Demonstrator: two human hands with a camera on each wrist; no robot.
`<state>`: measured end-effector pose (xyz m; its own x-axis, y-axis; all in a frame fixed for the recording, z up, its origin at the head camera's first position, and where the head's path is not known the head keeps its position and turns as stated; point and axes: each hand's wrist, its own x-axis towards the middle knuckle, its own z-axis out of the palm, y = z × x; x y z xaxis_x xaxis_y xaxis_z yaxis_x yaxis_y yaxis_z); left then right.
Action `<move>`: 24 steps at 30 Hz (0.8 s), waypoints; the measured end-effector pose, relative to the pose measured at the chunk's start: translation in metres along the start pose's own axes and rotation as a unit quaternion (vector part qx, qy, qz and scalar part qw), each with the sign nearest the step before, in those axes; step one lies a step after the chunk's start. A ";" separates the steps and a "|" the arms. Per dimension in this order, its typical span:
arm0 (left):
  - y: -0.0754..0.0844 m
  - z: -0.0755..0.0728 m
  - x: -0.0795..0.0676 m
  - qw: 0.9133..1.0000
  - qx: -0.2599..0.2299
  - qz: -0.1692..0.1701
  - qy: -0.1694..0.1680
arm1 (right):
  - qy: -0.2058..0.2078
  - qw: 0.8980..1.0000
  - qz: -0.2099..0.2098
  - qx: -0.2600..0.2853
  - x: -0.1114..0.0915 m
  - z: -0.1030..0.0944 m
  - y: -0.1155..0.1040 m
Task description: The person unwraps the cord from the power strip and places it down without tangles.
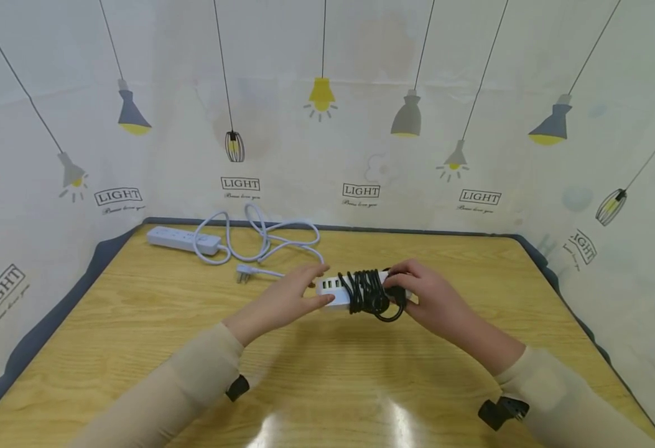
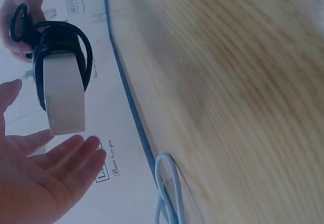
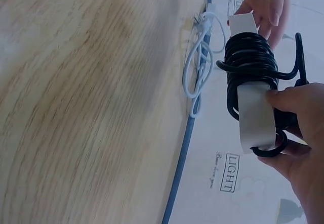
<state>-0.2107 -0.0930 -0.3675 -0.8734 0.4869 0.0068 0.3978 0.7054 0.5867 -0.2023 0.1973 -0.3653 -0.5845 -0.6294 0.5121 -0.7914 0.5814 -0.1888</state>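
Observation:
A white power strip (image 1: 335, 298) with a row of USB ports is held above the table, its black cord (image 1: 367, 291) wound in several turns around its middle. My right hand (image 1: 441, 302) grips the strip's right end, with the thumb on its white side (image 3: 254, 114) in the right wrist view. Part of the cord and what looks like its black plug lie by those fingers. Around the left end is my left hand (image 1: 282, 298), thumb and fingers spread. In the left wrist view its fingers (image 2: 76, 166) appear relaxed beside the strip's bare end (image 2: 66, 97), not closed on it.
Another white power strip (image 1: 173, 239) lies at the table's back left. Its loosely looped white cord (image 1: 262, 242) runs right, and its plug (image 1: 244, 272) rests near my left hand. Behind the wooden table (image 1: 316, 386) hangs a pale cloth (image 1: 282, 93) printed with lamps.

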 end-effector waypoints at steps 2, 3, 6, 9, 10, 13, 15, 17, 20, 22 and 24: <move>-0.002 -0.001 0.000 0.999 -0.045 -0.017 -0.016 | 0.012 0.999 -0.034 -0.004 0.002 0.000 -0.003; -0.004 -0.002 0.000 0.998 -0.061 -0.024 -0.021 | 0.018 0.999 -0.050 -0.006 0.003 0.000 -0.004; -0.008 -0.003 -0.001 0.992 -0.120 -0.036 -0.034 | 0.034 0.995 -0.097 -0.007 0.005 -0.001 -0.007; -0.012 -0.003 -0.002 0.982 -0.177 -0.031 -0.063 | 0.035 0.990 -0.134 -0.005 0.007 -0.002 -0.008; -0.012 -0.004 -0.002 0.976 -0.201 -0.030 -0.079 | 0.033 0.989 -0.143 -0.003 0.008 -0.003 -0.009; -0.013 -0.003 -0.004 0.954 -0.270 -0.030 -0.127 | 0.033 0.986 -0.163 0.006 0.010 -0.004 -0.009; -0.012 -0.002 -0.005 0.937 -0.317 -0.038 -0.143 | 0.039 0.984 -0.171 0.012 0.011 -0.005 -0.009; -0.010 -0.001 -0.005 0.920 -0.361 -0.046 -0.148 | 0.046 0.983 -0.175 0.019 0.013 -0.006 -0.009; -0.007 0.000 -0.007 0.901 -0.407 -0.059 -0.139 | 0.051 0.984 -0.167 0.029 0.015 -0.008 -0.008; -0.004 0.000 -0.009 0.892 -0.428 -0.062 -0.132 | 0.055 0.986 -0.156 0.031 0.016 -0.008 -0.007; -0.001 -0.001 -0.012 0.888 -0.440 -0.061 -0.118 | 0.061 0.989 -0.136 0.021 0.016 -0.009 -0.007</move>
<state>-0.2014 -0.1002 -0.3675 -0.7701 0.6023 -0.2103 -0.1610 0.1354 0.9776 -0.2050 0.1881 -0.3479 -0.3244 -0.6909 0.6461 -0.9247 0.3754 -0.0629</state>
